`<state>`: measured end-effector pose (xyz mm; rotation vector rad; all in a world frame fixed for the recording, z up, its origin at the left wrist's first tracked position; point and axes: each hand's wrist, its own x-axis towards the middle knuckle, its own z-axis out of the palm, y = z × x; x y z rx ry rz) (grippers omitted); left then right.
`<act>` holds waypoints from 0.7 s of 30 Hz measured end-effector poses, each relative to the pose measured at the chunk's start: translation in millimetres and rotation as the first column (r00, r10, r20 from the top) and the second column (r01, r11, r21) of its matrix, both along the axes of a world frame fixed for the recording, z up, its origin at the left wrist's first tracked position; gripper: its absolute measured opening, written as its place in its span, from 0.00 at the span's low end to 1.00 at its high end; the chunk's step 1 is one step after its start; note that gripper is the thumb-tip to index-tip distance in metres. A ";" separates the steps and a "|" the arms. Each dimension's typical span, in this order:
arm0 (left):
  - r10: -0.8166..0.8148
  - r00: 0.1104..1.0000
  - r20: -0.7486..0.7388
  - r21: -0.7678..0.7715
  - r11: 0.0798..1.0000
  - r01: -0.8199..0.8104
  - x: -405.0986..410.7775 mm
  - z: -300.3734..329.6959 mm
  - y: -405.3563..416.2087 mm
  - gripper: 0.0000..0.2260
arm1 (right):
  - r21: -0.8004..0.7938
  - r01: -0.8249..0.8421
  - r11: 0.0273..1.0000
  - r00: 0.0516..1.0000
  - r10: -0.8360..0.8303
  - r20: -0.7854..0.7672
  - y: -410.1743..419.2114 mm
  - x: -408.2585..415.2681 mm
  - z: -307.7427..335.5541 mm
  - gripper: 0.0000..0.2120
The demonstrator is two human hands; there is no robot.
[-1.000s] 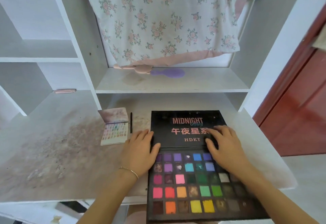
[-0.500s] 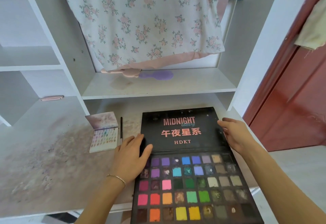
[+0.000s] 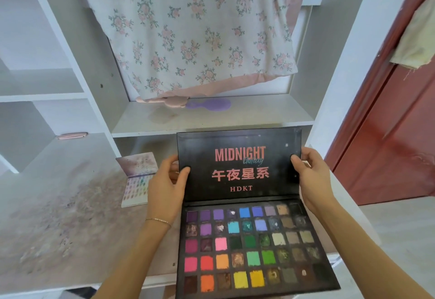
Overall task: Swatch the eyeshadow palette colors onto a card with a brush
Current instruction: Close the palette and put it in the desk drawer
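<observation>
Both hands grip the raised lid of the eyeshadow palette (image 3: 244, 240), one at each side edge. The left hand (image 3: 164, 188) pinches the lid's left edge, thumb on the printed inner face and fingers behind it; the right hand (image 3: 313, 178) pinches the right edge the same way. The lid (image 3: 239, 169), lettered "MIDNIGHT Galaxy" and "HDKT", stands nearly upright behind the rows of colour pans.

The palette's pan tray lies on the desk (image 3: 58, 216), its near edge reaching past the desk's front edge toward the person. Left of the palette, partly behind the left hand, a small open swatch card (image 3: 136, 188) lies on the desk, dabbed with faint rows of colour. No brush can be made out; whether one lies hidden behind the left hand cannot be told. Beyond the palette, a purple hairbrush (image 3: 209, 105) rests on a shelf (image 3: 211, 122) under a hanging floral cloth (image 3: 188, 32).

Swatching appears not to be under way, since neither hand is free for a brush. The risk lies in the overhang: letting go of the lid, or pressing on the near rows, could tip the tray off the desk. Several pans look crumbled, so a jolt might scatter loose powder into neighbouring shades.
</observation>
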<state>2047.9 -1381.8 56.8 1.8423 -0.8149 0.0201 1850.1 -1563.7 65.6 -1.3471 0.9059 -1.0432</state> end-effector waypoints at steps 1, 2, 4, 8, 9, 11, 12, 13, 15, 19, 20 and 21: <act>0.001 1.000 0.014 -0.010 1.000 -0.001 4.7 2.8 -4.1 0.10 | 0.006 0.008 1.000 1.000 -0.008 0.008 -1.8 5.6 2.8 0.06; 0.009 1.000 0.026 -0.015 1.000 -0.008 9.9 5.8 -8.8 0.09 | 0.007 0.020 1.000 1.000 -0.020 0.012 -4.5 11.2 6.2 0.07; 0.038 0.999 0.038 -0.015 0.999 -0.038 20.6 12.1 -19.3 0.09 | -0.020 0.047 0.999 0.999 -0.047 -0.002 -10.9 22.6 13.7 0.06; 0.068 0.997 0.042 -0.048 0.997 -0.066 33.1 25.8 -31.5 0.05 | -0.063 0.019 0.998 0.999 -0.022 -0.050 -19.9 36.2 23.9 0.06; 0.062 0.997 0.037 -0.076 0.995 -0.059 32.5 28.7 -30.5 0.02 | -0.067 0.003 0.998 0.999 -0.006 -0.054 -19.6 36.1 25.2 0.06; 0.053 0.998 0.014 -0.121 0.991 -0.051 25.6 32.0 -23.0 0.06 | -0.095 -0.032 0.995 0.998 0.027 -0.048 -15.4 31.1 25.8 0.08; 0.047 0.999 -0.001 -0.120 0.992 -0.047 20.0 31.2 -16.1 0.08 | -0.117 -0.044 0.992 0.998 0.039 -0.045 -11.7 26.6 24.2 0.09; 0.036 0.999 -0.023 -0.116 0.992 -0.039 13.2 29.9 -7.9 0.09 | -0.141 -0.051 0.989 0.998 0.045 -0.044 -7.4 20.8 21.6 0.10; -0.013 0.998 -0.062 -0.114 0.993 0.006 -0.7 25.6 13.0 0.08 | -0.197 -0.064 0.978 0.997 0.054 -0.058 3.1 5.4 13.8 0.10; -0.176 0.983 -0.043 -0.009 0.984 0.176 -16.2 11.4 55.4 0.09 | -0.342 -0.165 0.925 0.972 0.093 -0.218 22.4 -33.7 -8.1 0.12; -0.201 0.979 -0.021 0.049 0.978 0.202 -18.5 7.1 63.2 0.09 | -0.367 -0.196 0.909 0.956 0.093 -0.279 25.7 -43.3 -12.5 0.13; -0.220 0.975 0.018 0.112 0.970 0.216 -20.6 2.9 69.7 0.10 | -0.380 -0.226 0.897 0.936 0.093 -0.339 28.3 -51.9 -15.9 0.14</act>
